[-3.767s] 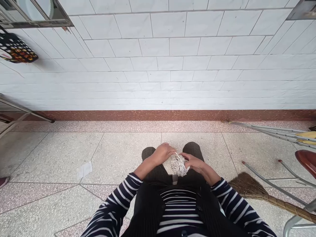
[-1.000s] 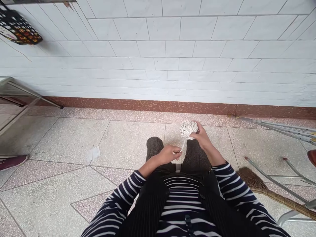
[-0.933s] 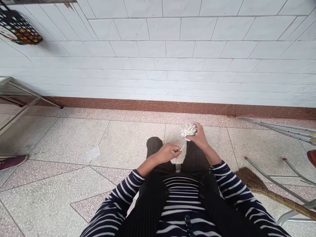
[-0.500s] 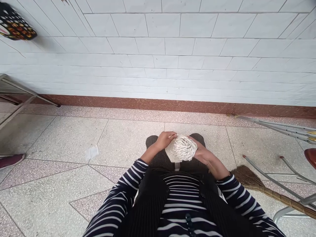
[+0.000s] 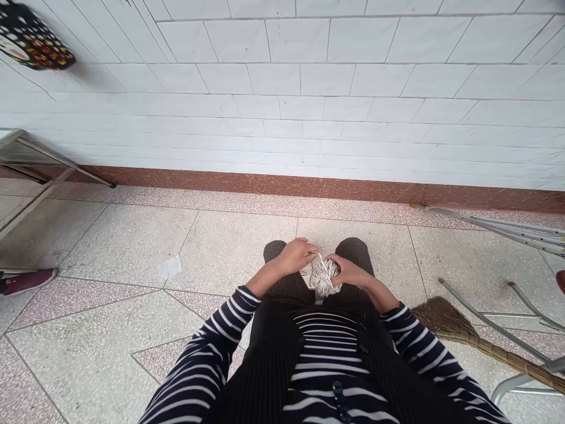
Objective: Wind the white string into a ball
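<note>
A ball of whitish twisted cord (image 5: 323,281) sits above my lap, between my knees. My right hand (image 5: 348,272) grips the ball from its right side, thumb and fingers curved around it. My left hand (image 5: 299,256) is up at the ball's left, its fingers pinched on a strand of the cord (image 5: 321,257) that runs down onto the ball. Part of the ball's right side is covered by my right fingers.
A straw broom (image 5: 445,318) lies on the floor at right beside metal chair legs (image 5: 481,306). Metal crutch-like poles (image 5: 494,224) lean farther back. A white scrap (image 5: 170,268) lies on the tiles. At left are a metal-framed table (image 5: 26,153) and someone's shoe (image 5: 30,281).
The ball has turned and moved slightly down. My left hand has shifted a little away from it, and a strand now shows between hand and ball. My right hand has re-gripped.
</note>
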`<action>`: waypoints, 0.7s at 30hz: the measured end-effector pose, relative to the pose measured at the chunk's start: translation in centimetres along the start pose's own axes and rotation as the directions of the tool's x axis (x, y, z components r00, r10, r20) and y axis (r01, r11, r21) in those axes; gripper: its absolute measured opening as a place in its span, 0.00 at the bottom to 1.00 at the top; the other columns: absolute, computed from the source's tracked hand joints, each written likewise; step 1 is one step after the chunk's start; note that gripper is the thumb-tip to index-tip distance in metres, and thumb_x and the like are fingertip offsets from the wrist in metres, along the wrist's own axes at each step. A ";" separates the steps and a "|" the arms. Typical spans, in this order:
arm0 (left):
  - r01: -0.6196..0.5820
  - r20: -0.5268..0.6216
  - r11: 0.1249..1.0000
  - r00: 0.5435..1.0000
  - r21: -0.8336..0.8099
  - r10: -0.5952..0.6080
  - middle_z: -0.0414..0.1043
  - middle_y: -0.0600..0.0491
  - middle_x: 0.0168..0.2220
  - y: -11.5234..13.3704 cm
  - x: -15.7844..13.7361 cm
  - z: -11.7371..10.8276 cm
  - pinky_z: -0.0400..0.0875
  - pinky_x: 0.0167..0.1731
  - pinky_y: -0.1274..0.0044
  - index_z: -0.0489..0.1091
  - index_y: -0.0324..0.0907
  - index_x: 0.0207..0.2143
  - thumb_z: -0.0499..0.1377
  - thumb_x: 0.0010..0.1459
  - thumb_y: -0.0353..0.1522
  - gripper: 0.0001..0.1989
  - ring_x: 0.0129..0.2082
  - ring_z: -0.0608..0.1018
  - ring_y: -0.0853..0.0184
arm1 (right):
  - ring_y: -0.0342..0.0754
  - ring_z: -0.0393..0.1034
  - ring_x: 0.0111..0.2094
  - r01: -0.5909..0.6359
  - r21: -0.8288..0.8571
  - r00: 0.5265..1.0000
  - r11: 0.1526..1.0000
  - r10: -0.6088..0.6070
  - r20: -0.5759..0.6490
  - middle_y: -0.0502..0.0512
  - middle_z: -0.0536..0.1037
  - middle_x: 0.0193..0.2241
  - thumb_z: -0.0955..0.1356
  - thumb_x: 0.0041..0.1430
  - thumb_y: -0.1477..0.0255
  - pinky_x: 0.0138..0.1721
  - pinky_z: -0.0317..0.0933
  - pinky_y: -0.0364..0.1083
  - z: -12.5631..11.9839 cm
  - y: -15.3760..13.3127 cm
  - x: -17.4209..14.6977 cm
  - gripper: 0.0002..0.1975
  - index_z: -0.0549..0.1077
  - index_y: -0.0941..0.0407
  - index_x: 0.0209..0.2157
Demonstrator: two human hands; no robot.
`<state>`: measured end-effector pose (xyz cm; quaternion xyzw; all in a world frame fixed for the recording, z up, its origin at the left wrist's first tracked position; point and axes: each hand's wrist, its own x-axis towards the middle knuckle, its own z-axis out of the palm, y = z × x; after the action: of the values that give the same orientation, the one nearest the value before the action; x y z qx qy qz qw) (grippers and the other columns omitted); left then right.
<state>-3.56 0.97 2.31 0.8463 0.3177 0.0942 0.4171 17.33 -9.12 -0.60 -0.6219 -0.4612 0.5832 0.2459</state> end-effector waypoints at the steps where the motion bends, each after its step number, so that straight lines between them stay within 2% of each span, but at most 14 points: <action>1: -0.006 -0.002 1.000 1.000 -0.004 0.006 0.79 0.53 0.32 -0.4 0.4 -0.1 0.67 0.46 0.76 0.79 0.43 0.32 0.59 0.62 0.33 0.09 0.39 0.76 0.64 | 0.55 0.71 0.44 0.011 0.092 0.995 0.996 -0.019 0.093 0.51 0.76 0.40 0.76 0.31 0.75 0.51 0.64 0.52 0.2 -0.1 -0.5 0.32 0.74 0.54 0.45; 3: 0.007 0.024 0.995 1.000 -0.095 -0.004 0.79 0.53 0.34 -1.3 1.1 0.1 0.67 0.44 0.77 0.79 0.41 0.34 0.58 0.63 0.34 0.10 0.39 0.77 0.64 | 0.54 0.72 0.46 0.020 0.331 0.972 0.943 -0.096 0.214 0.51 0.78 0.41 0.76 0.34 0.75 0.52 0.63 0.50 -0.1 -0.5 -1.5 0.32 0.74 0.54 0.47; 4: 0.027 0.037 0.987 0.999 -0.156 -0.021 0.79 0.53 0.34 -1.7 1.3 0.5 0.67 0.42 0.78 0.78 0.40 0.34 0.57 0.63 0.35 0.11 0.38 0.77 0.65 | 0.54 0.72 0.48 0.026 0.444 0.964 0.896 -0.140 0.226 0.52 0.78 0.43 0.76 0.34 0.75 0.53 0.62 0.50 -0.5 -0.9 -1.9 0.32 0.73 0.54 0.47; 6: 0.083 0.044 0.968 0.996 -0.239 -0.074 0.78 0.53 0.32 -2.4 1.3 1.5 0.67 0.39 0.79 0.77 0.38 0.33 0.56 0.64 0.35 0.13 0.35 0.76 0.67 | 0.55 0.72 0.49 0.056 0.582 0.969 0.811 -0.186 0.165 0.53 0.78 0.45 0.77 0.34 0.75 0.52 0.63 0.50 -1.8 -1.8 -2.6 0.32 0.73 0.53 0.47; 8: 0.133 0.049 0.959 0.991 -0.250 -0.124 0.75 0.54 0.28 -2.5 0.9 2.8 0.65 0.36 0.80 0.76 0.37 0.29 0.56 0.64 0.35 0.14 0.31 0.74 0.69 | 0.56 0.72 0.48 0.092 0.618 0.985 0.780 -0.164 0.060 0.55 0.78 0.46 0.77 0.35 0.73 0.48 0.66 0.51 -3.3 -2.8 -2.8 0.31 0.72 0.53 0.47; 11: 0.129 0.156 0.962 0.983 -0.241 -0.093 0.72 0.56 0.24 -1.4 -0.2 4.2 0.62 0.31 0.81 0.75 0.37 0.26 0.56 0.64 0.36 0.16 0.26 0.70 0.71 | 0.55 0.72 0.45 0.132 0.505 0.988 0.853 -0.072 -0.137 0.56 0.76 0.46 0.76 0.38 0.70 0.43 0.68 0.51 -4.9 -3.9 -1.8 0.32 0.69 0.52 0.49; 13: 0.091 0.215 0.968 0.976 -0.235 -0.040 0.71 0.56 0.23 -0.1 -0.7 4.4 0.60 0.30 0.81 0.73 0.38 0.24 0.56 0.64 0.36 0.17 0.25 0.69 0.73 | 0.56 0.70 0.45 0.110 0.284 0.946 0.952 -0.013 -0.323 0.56 0.73 0.46 0.77 0.36 0.70 0.43 0.67 0.52 -5.1 -4.0 -0.4 0.37 0.66 0.52 0.51; 15: 0.060 0.190 0.979 0.981 -0.196 -0.022 0.71 0.56 0.23 1.0 -0.9 3.9 0.59 0.30 0.81 0.73 0.38 0.24 0.56 0.65 0.35 0.17 0.25 0.69 0.73 | 0.58 0.68 0.48 0.011 0.072 0.898 0.997 0.022 -0.439 0.58 0.70 0.49 0.76 0.32 0.72 0.46 0.66 0.53 -4.4 -3.5 0.9 0.40 0.65 0.53 0.52; 16: 0.046 0.154 0.986 0.988 -0.161 -0.021 0.72 0.56 0.24 1.4 -0.8 3.4 0.59 0.30 0.81 0.74 0.38 0.25 0.56 0.65 0.35 0.16 0.26 0.70 0.73 | 0.59 0.67 0.50 -0.034 0.011 0.895 0.999 0.035 -0.445 0.59 0.68 0.50 0.76 0.30 0.73 0.47 0.65 0.53 -3.8 -3.0 1.3 0.41 0.65 0.54 0.52; 17: 0.031 0.120 0.993 0.993 -0.117 -0.017 0.73 0.56 0.25 1.6 -0.6 2.8 0.59 0.31 0.81 0.75 0.39 0.27 0.57 0.64 0.34 0.14 0.27 0.71 0.72 | 0.60 0.67 0.50 -0.061 -0.012 0.911 0.998 0.051 -0.409 0.59 0.67 0.51 0.75 0.29 0.74 0.48 0.64 0.53 -3.0 -2.5 1.6 0.40 0.67 0.54 0.51; 19: 0.005 0.071 0.999 0.997 -0.039 -0.002 0.74 0.55 0.26 1.4 -0.1 1.5 0.59 0.32 0.80 0.78 0.40 0.30 0.59 0.63 0.34 0.12 0.29 0.72 0.70 | 0.58 0.69 0.48 -0.072 0.017 0.962 0.997 0.074 -0.263 0.57 0.71 0.47 0.75 0.28 0.75 0.48 0.64 0.52 -1.5 -1.5 1.4 0.37 0.70 0.55 0.48; 21: -0.012 0.053 1.000 0.999 -0.013 0.013 0.76 0.55 0.28 0.5 0.4 0.6 0.60 0.33 0.80 0.79 0.41 0.31 0.60 0.63 0.36 0.11 0.31 0.74 0.69 | 0.56 0.71 0.43 -0.070 0.074 0.992 0.995 0.077 -0.104 0.54 0.75 0.40 0.74 0.30 0.74 0.44 0.66 0.51 -0.3 -0.7 0.5 0.33 0.73 0.55 0.45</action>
<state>-2.75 0.64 2.26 0.8478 0.3008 0.0764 0.4300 17.35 -8.32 -0.15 -0.6599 -0.4034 0.5734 0.2702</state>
